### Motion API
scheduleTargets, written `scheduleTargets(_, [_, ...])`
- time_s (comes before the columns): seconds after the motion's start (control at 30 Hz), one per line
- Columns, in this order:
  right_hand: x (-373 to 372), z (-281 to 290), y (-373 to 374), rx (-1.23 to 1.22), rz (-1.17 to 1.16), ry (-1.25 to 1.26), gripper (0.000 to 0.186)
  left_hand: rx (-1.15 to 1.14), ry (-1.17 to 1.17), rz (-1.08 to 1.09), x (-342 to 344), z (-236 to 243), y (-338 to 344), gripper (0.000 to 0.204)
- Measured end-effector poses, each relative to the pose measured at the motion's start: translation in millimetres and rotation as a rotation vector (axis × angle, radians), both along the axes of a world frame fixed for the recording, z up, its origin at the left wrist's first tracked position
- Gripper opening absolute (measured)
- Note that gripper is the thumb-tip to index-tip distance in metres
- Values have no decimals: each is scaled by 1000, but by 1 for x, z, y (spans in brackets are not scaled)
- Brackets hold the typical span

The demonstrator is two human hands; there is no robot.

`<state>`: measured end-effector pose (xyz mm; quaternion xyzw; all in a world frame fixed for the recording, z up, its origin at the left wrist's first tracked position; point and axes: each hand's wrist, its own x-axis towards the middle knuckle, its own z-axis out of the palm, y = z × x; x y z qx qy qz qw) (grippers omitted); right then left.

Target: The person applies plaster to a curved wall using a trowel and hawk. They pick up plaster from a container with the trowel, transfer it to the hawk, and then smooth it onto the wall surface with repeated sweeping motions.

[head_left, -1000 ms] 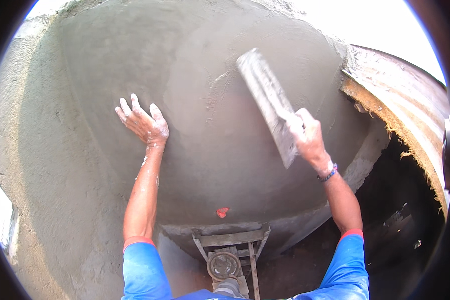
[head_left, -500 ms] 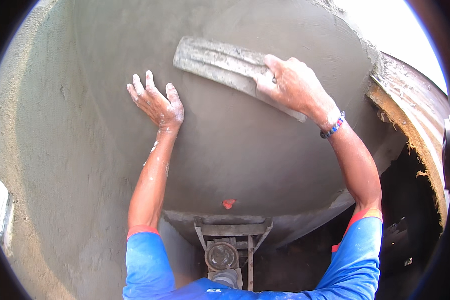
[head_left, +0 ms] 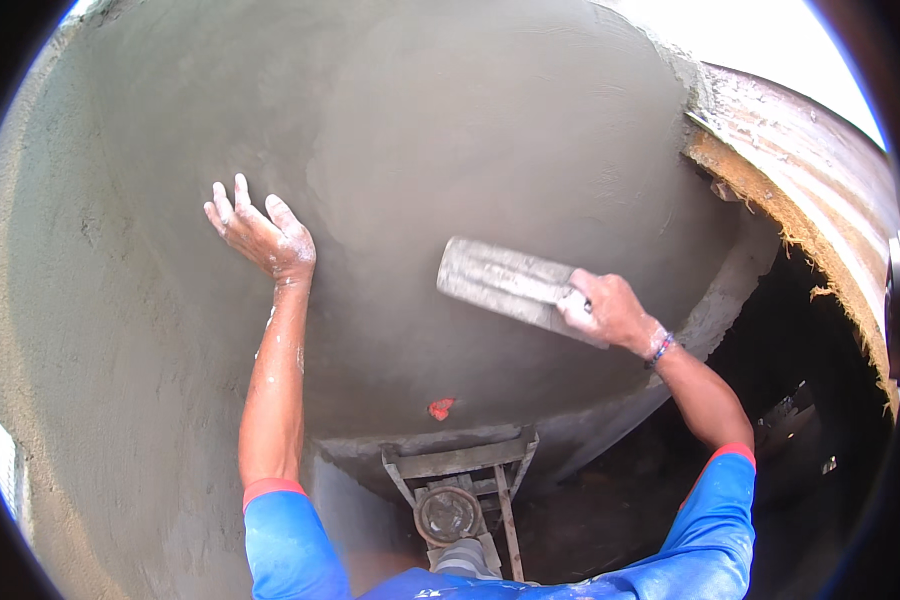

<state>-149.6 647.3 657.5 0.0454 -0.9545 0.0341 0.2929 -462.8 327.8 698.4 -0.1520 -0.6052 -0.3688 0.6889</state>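
A wall of wet grey plaster (head_left: 400, 130) fills most of the view. My right hand (head_left: 615, 312) is closed around the handle of a long plastering trowel (head_left: 505, 278), whose pale, mortar-smeared blade lies against or close to the wall, tilted slightly down to the right. Up on the left, my left hand (head_left: 263, 235) has its fingers spread and holds nothing; white mortar specks cover the fingertips. Whether its palm edge touches the plaster, I cannot tell. A small red patch (head_left: 441, 408) shows low on the wall, below the trowel.
Below the wall stands a wooden frame (head_left: 460, 458) with a round mortar-crusted container (head_left: 448, 513) on it. A rusty corrugated metal sheet (head_left: 800, 160) with a ragged, fibrous edge juts in at the right. Beneath that sheet is a dark opening (head_left: 760, 430).
My right hand has brought the trowel down the wall, from the upper middle to lower right of centre. My left hand sits lower and farther left in view, fingers still spread.
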Motion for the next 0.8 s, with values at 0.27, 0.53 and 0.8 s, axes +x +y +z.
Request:
scheduleTargets(0.27, [9,160,74,-126,-179,656,32,-17,9,-21,-3,-2,5,49])
scheduleTargets(0.53, [-10,0,46,115,-74,185,37,-59,51,16,-6,4,4,49])
scheduleTargets(0.8, [-2,-153,21,-135,-46,-198,38,-22,0,10,1,0,10,52])
